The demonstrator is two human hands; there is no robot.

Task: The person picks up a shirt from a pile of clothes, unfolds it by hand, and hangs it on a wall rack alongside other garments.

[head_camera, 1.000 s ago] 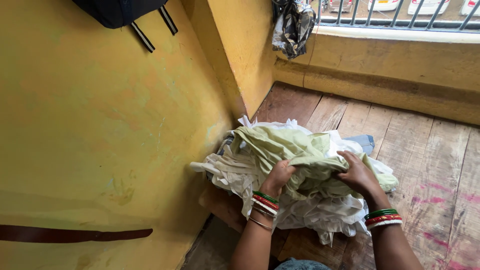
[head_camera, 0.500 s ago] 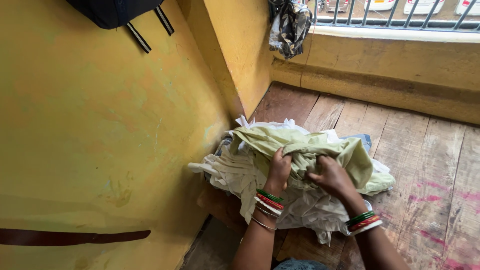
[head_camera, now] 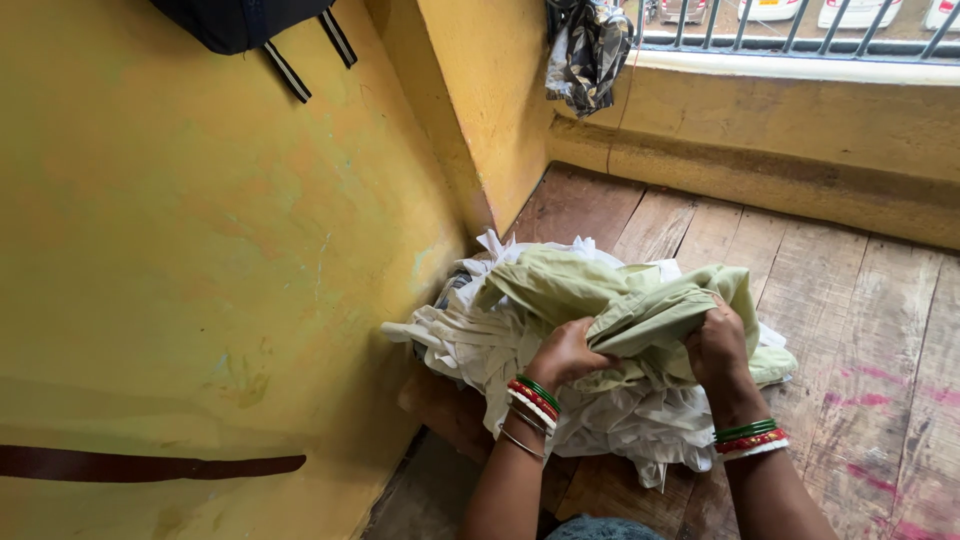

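A pale green cloth (head_camera: 600,290) lies bunched on top of a heap of white clothes (head_camera: 480,345) on the wooden floor, close to the yellow wall. My left hand (head_camera: 566,355) grips a fold of the green cloth near its middle. My right hand (head_camera: 720,345) clutches another fold of the same cloth on the right. Both wrists wear red, green and white bangles. The two hands are a short way apart, with the cloth gathered up between them.
A yellow wall (head_camera: 200,250) rises on the left with a jutting corner (head_camera: 480,110). A dark bag (head_camera: 240,20) hangs at the top. A patterned rag (head_camera: 585,50) hangs by the barred window ledge (head_camera: 800,70). Worn floorboards (head_camera: 880,330) stretch to the right.
My right hand has shifted along the green cloth and now grips it higher up; the cloth is pulled together and raised between both hands. The camera has tilted slightly.
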